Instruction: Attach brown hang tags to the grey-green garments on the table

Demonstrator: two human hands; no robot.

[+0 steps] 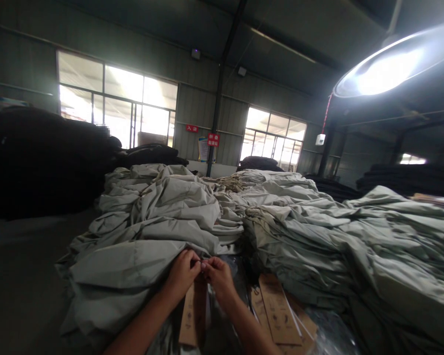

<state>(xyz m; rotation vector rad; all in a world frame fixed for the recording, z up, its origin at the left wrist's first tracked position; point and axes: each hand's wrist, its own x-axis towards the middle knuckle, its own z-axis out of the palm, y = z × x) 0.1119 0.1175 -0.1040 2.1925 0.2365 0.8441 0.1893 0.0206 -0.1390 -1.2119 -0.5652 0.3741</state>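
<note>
My left hand [183, 273] and my right hand [218, 276] meet fingertip to fingertip at the near edge of a large pile of pale grey-green garments [163, 217]. Both pinch something small between them, at the top of a brown cardboard hang tag [193, 315] that hangs below my hands. What exactly sits between the fingers is too small and dark to make out. A loose stack of the same brown tags [281, 310] lies just right of my right forearm.
More folded pale garments [355, 236] spread to the right. Dark fabric heaps [40, 162] stand at the left and far right. A bright lamp [388, 69] hangs overhead at the right. Windows [118, 103] and a steel column [218, 98] are behind.
</note>
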